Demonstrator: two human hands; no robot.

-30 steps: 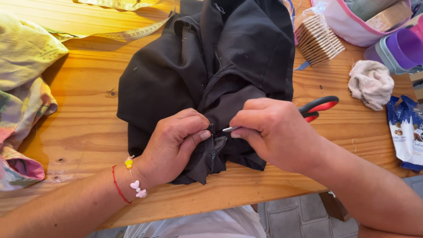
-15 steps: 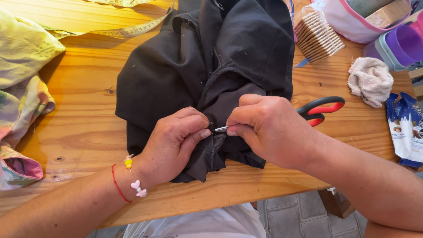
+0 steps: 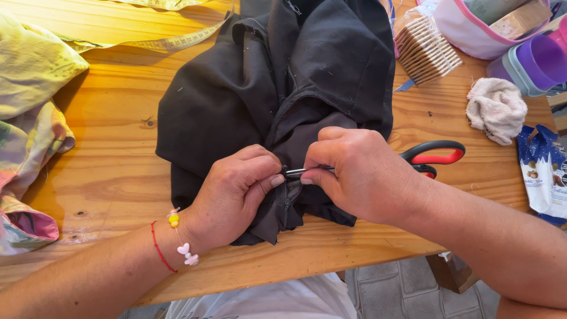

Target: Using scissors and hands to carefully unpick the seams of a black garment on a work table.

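A black garment (image 3: 283,88) lies bunched on the wooden table (image 3: 112,171). My left hand (image 3: 236,192) pinches a fold of the black cloth near the table's front edge. My right hand (image 3: 360,171) holds a thin metal tool (image 3: 298,172), its tip pushed into the cloth right against my left thumb. What kind of tool it is I cannot make out. Both hands touch the fabric, close together. A red string and a beaded bracelet (image 3: 177,242) circle my left wrist.
Red-and-black scissors (image 3: 434,156) lie just behind my right hand. A yellow measuring tape (image 3: 177,41) and pale patterned fabric (image 3: 29,118) are at left. At right sit a stack of tan cards (image 3: 428,50), a pink cloth wad (image 3: 496,109), a purple container (image 3: 534,62) and a blue packet (image 3: 543,171).
My right hand and the metal tool have shifted slightly to the left, closer to my left thumb. The garment and other things stay put.
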